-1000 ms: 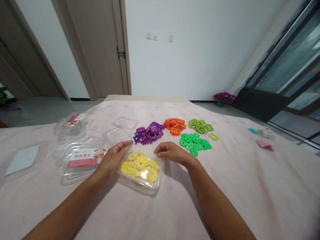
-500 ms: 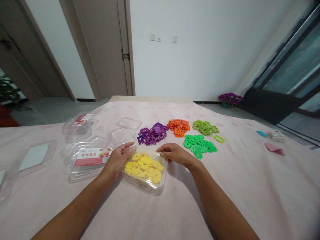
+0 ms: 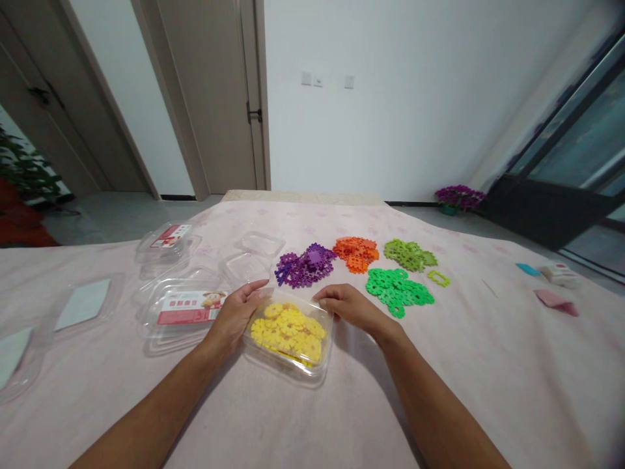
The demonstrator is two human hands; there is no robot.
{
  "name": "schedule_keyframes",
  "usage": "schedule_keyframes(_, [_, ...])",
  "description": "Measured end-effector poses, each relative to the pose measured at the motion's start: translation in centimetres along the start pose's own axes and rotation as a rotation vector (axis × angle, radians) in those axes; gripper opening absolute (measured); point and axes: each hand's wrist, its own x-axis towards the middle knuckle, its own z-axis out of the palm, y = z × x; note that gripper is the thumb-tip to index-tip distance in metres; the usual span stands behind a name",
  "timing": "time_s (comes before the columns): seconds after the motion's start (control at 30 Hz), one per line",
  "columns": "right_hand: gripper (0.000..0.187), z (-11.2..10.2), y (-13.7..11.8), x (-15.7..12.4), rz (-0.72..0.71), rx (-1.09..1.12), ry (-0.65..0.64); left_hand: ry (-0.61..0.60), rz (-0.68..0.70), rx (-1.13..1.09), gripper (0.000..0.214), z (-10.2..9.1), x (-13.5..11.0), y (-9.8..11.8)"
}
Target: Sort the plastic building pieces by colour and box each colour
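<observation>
The left hand (image 3: 237,314) and right hand (image 3: 350,306), fingers partly curled, grip the far corners of the clear plastic tray (image 3: 289,367) of yellow snowflake pieces (image 3: 288,329), which rests on the pink sheet (image 3: 342,417) near the purple pile (image 3: 305,266).

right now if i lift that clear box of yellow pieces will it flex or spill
Probably flexes: the box looks thin clear plastic. Likely light, since it holds only a shallow heap of yellow pieces. They lie loose, so they would probably slide toward a tilted side.

left forearm (image 3: 161,407), right forearm (image 3: 432,404) bare; left hand (image 3: 237,312), right hand (image 3: 349,306) bare.
</observation>
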Motion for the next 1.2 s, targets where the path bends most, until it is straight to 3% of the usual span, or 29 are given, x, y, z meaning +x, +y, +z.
schedule_keyframes(0.2, [0.028, 0.1, -0.2, 0.1, -0.054, -0.028, 0.102, -0.004, 0.037, -0.003, 0.069, 0.5, -0.6, 0.9])
schedule_keyframes(0.43, [0.025, 0.3, -0.8, -0.2, 0.000, -0.047, 0.026, -0.003, 0.012, -0.007, 0.068, 0.5, -0.6, 0.5])
schedule_keyframes(0.7, [0.022, 1.9, -0.1, 0.7, -0.014, -0.005, 0.160, -0.003, 0.032, 0.084, 0.054, -0.1, -0.2, 0.4])
schedule_keyframes(0.87, [0.050, 3.3, 0.8, 1.2, -0.073, 0.224, 0.221, 0.087, 0.144, 0.114, 0.050, -0.7, 0.0, 2.3])
schedule_keyframes(1.03, [0.063, 4.3, 2.0, 1.6, -0.016, 0.456, 0.261, 0.172, 0.230, 0.045, 0.052, -3.3, -0.4, 7.2])
schedule_keyframes(1.2, [0.059, 4.3, 2.4, 1.8, -0.012, 0.465, 0.266, 0.385, 0.439, 0.053, 0.046, -9.9, -1.8, 12.5])
